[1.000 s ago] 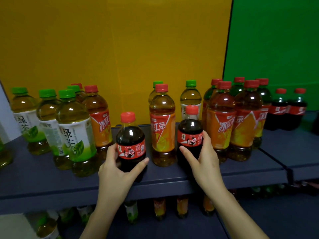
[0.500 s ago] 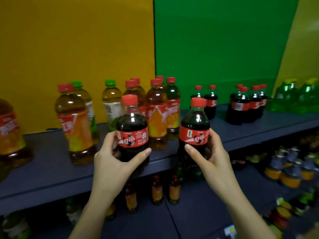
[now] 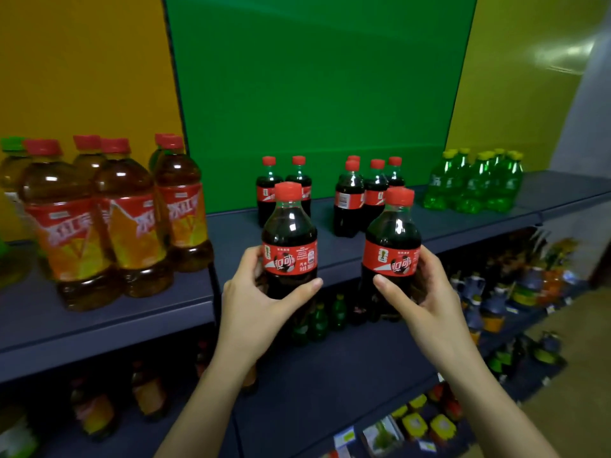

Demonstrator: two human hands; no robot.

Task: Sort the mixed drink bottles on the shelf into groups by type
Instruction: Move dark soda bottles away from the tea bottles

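My left hand (image 3: 253, 300) grips a small cola bottle (image 3: 290, 239) with a red cap and red label, held upright in the air in front of the shelf edge. A second identical cola bottle (image 3: 391, 246) is held the same way in my right hand (image 3: 421, 294). Behind them, several more cola bottles (image 3: 350, 203) stand on the dark shelf (image 3: 231, 229) before the green back panel. Iced tea bottles (image 3: 132, 219) with red caps and orange labels stand to the left, before the yellow panel. Green soda bottles (image 3: 476, 183) with yellow caps are grouped at the right.
A green-capped tea bottle (image 3: 11, 160) shows at the far left edge. Below, a lower shelf (image 3: 330, 375) carries more bottles, and further shelves at the right hold assorted small goods (image 3: 525, 292). A vertical divider (image 3: 215, 285) splits the upper shelf between the tea and cola sections.
Both hands lifted the two cola bottles off the shelf and carried them rightward; the view swung from the yellow tea section to the green section with the cola group.
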